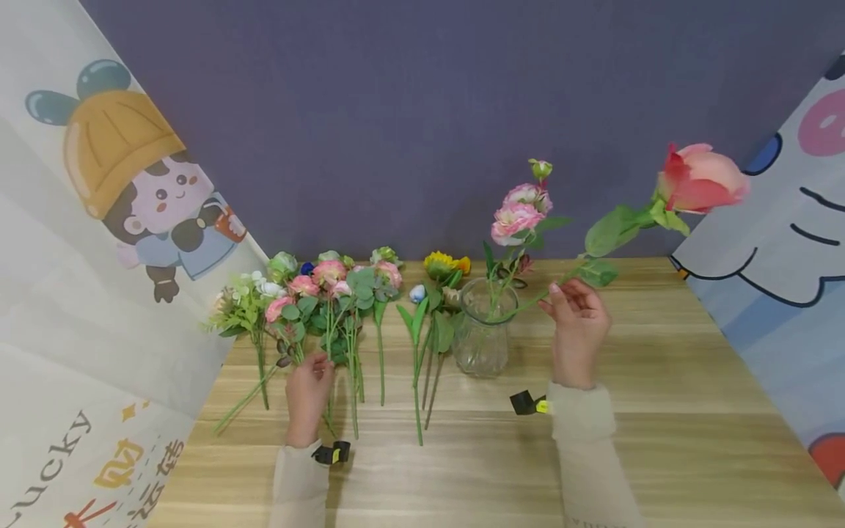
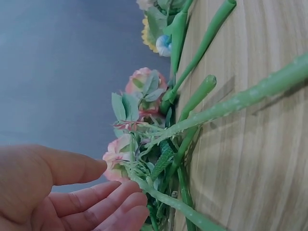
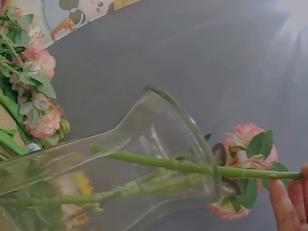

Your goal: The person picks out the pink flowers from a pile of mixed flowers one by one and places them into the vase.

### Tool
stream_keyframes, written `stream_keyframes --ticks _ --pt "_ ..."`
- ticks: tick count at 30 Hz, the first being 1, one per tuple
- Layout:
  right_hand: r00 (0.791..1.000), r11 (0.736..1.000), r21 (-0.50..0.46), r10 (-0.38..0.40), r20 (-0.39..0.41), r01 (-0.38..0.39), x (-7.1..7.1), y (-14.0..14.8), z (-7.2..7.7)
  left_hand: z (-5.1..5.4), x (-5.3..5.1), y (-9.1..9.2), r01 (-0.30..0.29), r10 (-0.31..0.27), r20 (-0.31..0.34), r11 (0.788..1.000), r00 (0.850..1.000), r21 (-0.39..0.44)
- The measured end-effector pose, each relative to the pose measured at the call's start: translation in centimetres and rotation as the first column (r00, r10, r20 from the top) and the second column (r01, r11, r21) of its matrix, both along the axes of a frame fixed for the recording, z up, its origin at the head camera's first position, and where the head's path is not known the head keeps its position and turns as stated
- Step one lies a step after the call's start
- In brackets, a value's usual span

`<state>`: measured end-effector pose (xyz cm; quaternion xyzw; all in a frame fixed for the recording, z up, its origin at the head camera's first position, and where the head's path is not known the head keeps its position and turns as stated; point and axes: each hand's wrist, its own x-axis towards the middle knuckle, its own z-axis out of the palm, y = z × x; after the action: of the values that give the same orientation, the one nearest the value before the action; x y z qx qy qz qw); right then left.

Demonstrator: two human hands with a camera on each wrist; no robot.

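- Clear glass forms the vase (image 1: 480, 348), which stands upright on the wooden table (image 1: 686, 411); 12 o'clock here means straight ahead of the person.
- At 3 o'clock from the vase, the right hand (image 1: 579, 330) pinches the green stem (image 1: 531, 302) of a large coral-pink rose (image 1: 705, 178) between thumb and fingers.
- That rose leans outward, its bloom at 2 o'clock from the vase; the lower end of its stem shows inside the vase's mouth.
- Also in the vase stands a pink-and-white flower spray (image 1: 518, 220), its blooms rising above the rim towards 1 o'clock.
- Between 8 and 9 o'clock from the vase, the left hand (image 1: 309, 396) is beside the lying stalks, its thumb parted from loosely bent fingers; whether a fingertip touches a stalk, I cannot tell.
- Pink flowers (image 1: 328, 273) lie at 12 o'clock from that hand, and pale-blossomed greenery (image 1: 244, 304) at 11 o'clock.
- A blue-and-white tulip (image 1: 417, 294) lies at 10 o'clock from the vase, its stalk pointing to 6 o'clock; a yellow sunflower (image 1: 437, 264) is at 11 o'clock.
- Purple-grey backdrop (image 1: 396, 125) fills 12 o'clock; a cartoon figure (image 1: 161, 183) is printed between 9 and 10 o'clock.
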<state>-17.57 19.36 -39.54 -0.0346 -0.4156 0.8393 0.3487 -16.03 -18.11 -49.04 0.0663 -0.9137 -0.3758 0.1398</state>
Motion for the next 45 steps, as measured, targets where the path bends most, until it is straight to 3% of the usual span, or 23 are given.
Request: stream_keyframes --ticks 16,25,37,41,45 --pt "1.000 1.000 0.015 0.007 -0.001 -0.007 -0.5 -1.2 -1.3 -0.3 -0.2 -0.2 -0.007 0.007 0.018 1.000 1.000 0.008" --pt "0.999 0.999 0.041 0.023 0.044 -0.025 -0.7 -1.3 -2.0 -0.9 -0.2 -0.4 0.009 -0.008 0.040 1.000 0.999 -0.018" --pt "0.996 0.993 0.115 0.003 0.095 -0.014 -1.2 -1.3 -2.7 -0.9 -0.2 -0.2 0.008 -0.007 0.048 1.000 0.999 -0.025" --pt "0.985 0.973 0.232 -0.038 0.166 -0.002 -1.2 -1.2 -2.9 -0.9 -0.2 -0.1 0.007 -0.006 0.045 0.999 0.999 -0.033" --pt "0.964 0.917 0.400 -0.100 0.246 -0.007 -1.1 -1.2 -3.1 -0.9 -0.2 0.0 0.009 -0.006 0.054 0.999 0.999 -0.049"
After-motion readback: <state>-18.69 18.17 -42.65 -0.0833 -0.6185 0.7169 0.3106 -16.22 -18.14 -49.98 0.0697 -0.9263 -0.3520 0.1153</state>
